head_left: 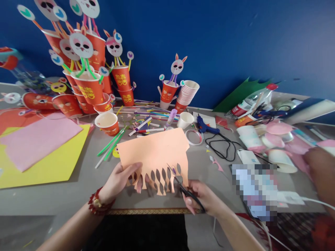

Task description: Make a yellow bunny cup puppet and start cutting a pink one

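**Peach sheet, leaf-shaped cut-outs along lower edge**

Peach paper sheet (154,153) is held above the grey table (65,195); a row of leaf-shaped holes runs along its near edge. Left hand (117,181) pinches the lower left corner. Right hand (201,198) grips black scissors (183,188), blades at the sheet's edge. One open cup (107,122) appears empty; one white cup stack (187,92) stands behind.

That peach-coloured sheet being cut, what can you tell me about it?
The peach paper sheet looks like thin craft paper. Its near edge carries a row of leaf-shaped cut-outs. The left hand holds its lower left edge just above the grey table, while scissors in the right hand cut at its lower right.
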`<state>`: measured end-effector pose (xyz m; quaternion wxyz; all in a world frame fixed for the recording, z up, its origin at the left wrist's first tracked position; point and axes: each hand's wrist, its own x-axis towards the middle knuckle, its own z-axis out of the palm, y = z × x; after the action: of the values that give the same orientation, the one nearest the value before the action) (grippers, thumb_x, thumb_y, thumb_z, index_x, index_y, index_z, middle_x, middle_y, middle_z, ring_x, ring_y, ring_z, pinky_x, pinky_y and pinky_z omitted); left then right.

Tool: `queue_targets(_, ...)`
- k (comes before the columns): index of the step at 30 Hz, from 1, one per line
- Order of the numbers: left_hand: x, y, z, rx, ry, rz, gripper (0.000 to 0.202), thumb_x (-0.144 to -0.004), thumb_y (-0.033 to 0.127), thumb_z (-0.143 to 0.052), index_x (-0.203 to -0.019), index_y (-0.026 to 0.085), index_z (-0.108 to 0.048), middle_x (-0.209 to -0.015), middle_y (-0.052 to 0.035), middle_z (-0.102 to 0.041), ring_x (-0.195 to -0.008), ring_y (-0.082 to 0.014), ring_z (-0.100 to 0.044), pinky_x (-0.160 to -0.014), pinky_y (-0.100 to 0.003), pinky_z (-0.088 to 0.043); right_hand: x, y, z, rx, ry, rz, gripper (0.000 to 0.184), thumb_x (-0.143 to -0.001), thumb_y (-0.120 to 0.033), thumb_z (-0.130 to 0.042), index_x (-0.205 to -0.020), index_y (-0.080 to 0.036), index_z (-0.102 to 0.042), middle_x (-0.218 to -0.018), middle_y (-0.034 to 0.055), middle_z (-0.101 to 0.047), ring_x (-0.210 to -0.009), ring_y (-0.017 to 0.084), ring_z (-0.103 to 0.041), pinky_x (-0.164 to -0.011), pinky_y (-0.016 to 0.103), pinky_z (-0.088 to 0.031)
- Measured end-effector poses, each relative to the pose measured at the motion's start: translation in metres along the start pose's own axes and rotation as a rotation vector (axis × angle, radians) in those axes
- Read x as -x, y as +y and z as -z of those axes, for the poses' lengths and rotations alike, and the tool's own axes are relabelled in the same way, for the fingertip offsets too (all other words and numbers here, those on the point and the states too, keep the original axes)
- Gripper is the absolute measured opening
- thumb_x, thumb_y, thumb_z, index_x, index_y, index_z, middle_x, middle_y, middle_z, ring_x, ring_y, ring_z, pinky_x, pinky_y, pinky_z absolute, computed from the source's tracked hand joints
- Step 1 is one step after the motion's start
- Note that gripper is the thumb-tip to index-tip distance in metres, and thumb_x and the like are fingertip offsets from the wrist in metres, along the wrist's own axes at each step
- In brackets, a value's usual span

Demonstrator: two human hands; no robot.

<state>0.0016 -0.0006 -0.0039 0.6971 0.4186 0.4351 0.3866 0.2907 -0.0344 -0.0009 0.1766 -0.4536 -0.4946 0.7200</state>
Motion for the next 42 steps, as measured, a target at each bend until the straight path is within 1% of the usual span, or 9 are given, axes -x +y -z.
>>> queue_targets(4, 0.001, -0.003, 0.001, -0.021, -0.03, -0.032, 0.046, -0.097, 0.04, -0.052, -0.064, 0.015, -0.072, -0.05, -0.0044, -0.069, -0.04, -0.0125, -0.058, -0.048, -0.024, -0.041, -0.001, -0.003, -0.012, -0.059, 0.018, 0.111, 0.06, -0.069, -0.074, -0.072, -0.071, -0.02, -0.046, -0.044, -0.0054, -0.049, -0.037, 0.008, -0.04, -0.043, 0.023, -0.027)
queue_targets(9, 0.002, -0.004, 0.001, -0.045, -0.046, -0.043, 0.047, -0.097, 0.043, -0.051, -0.071, 0.015, -0.075, -0.049, -0.0043, -0.068, -0.043, -0.014, -0.058, -0.05, -0.025, -0.042, -0.003, -0.003, -0.019, -0.086, 0.039, 0.168, 0.06, -0.071, -0.075, -0.07, -0.074, -0.019, -0.048, -0.045, -0.0052, -0.049, -0.037, 0.007, -0.038, -0.043, 0.023, -0.025)
queue_targets(13, 0.002, -0.005, 0.001, -0.028, -0.039, -0.036, 0.046, -0.097, 0.044, -0.051, -0.071, 0.014, -0.075, -0.049, -0.0047, -0.068, -0.042, -0.0139, -0.058, -0.05, -0.025, -0.041, -0.004, -0.002, -0.02, -0.101, 0.047, 0.177, 0.06, -0.072, -0.074, -0.07, -0.076, -0.019, -0.047, -0.045, -0.0069, -0.047, -0.037, 0.007, -0.038, -0.042, 0.023, -0.025)
queue_targets(17, 0.003, -0.005, 0.001, -0.019, -0.038, -0.051, 0.045, -0.098, 0.041, -0.051, -0.071, 0.014, -0.075, -0.046, -0.0034, -0.067, -0.04, -0.0126, -0.057, -0.049, -0.024, -0.038, -0.005, 0.0, -0.02, -0.104, 0.07, 0.177, 0.06, -0.071, -0.074, -0.071, -0.078, -0.02, -0.047, -0.045, -0.008, -0.045, -0.035, 0.007, -0.037, -0.041, 0.022, -0.025)
queue_targets(21, 0.003, -0.003, 0.0, -0.031, -0.032, -0.039, 0.045, -0.098, 0.042, -0.051, -0.071, 0.014, -0.075, -0.047, -0.0036, -0.067, -0.041, -0.0128, -0.056, -0.05, -0.025, -0.039, -0.005, 0.0, -0.021, -0.102, 0.095, 0.163, 0.06, -0.069, -0.074, -0.072, -0.078, -0.02, -0.046, -0.045, -0.0082, -0.045, -0.036, 0.007, -0.037, -0.041, 0.023, -0.027)
queue_targets(27, 0.003, -0.003, 0.0, -0.04, -0.03, -0.049, 0.05, -0.097, 0.043, -0.052, -0.06, 0.015, -0.07, -0.047, -0.0039, -0.067, -0.041, -0.0134, -0.057, -0.051, -0.026, -0.041, -0.006, 0.003, -0.022, -0.116, 0.085, 0.183, 0.06, -0.069, -0.074, -0.072, -0.076, -0.021, -0.046, -0.043, -0.0085, -0.044, -0.034, 0.007, -0.036, -0.04, 0.022, -0.027)
queue_targets(32, 0.002, -0.005, 0.001, -0.002, -0.029, -0.036, 0.045, -0.098, 0.041, -0.051, -0.066, 0.016, -0.072, -0.046, -0.0023, -0.067, -0.04, -0.013, -0.057, -0.051, -0.025, -0.041, -0.006, 0.007, -0.021, -0.116, 0.085, 0.189, 0.059, -0.07, -0.073, -0.072, -0.075, -0.021, -0.045, -0.044, -0.0088, -0.044, -0.035, 0.006, -0.037, -0.04, 0.022, -0.027)
queue_targets(39, 0.002, -0.005, 0.001, 0.027, -0.009, -0.062, 0.047, -0.097, 0.039, -0.055, -0.056, 0.017, -0.064, -0.043, -0.0011, -0.064, -0.038, -0.0122, -0.057, -0.049, -0.024, -0.039, -0.006, 0.002, -0.022, -0.099, 0.09, 0.181, 0.06, -0.069, -0.074, -0.072, -0.073, -0.02, -0.045, -0.043, -0.0089, -0.042, -0.034, 0.005, -0.034, -0.04, 0.022, -0.027)
queue_targets(42, 0.002, -0.005, 0.001, 0.004, -0.02, -0.054, 0.047, -0.097, 0.04, -0.053, -0.06, 0.016, -0.068, -0.044, -0.0023, -0.066, -0.039, -0.0119, -0.057, -0.05, -0.024, -0.04, -0.006, -0.002, -0.023, -0.097, 0.106, 0.176, 0.061, -0.068, -0.075, -0.073, -0.072, -0.021, -0.045, -0.044, -0.0088, -0.042, -0.034, 0.005, -0.034, -0.039, 0.022, -0.027)
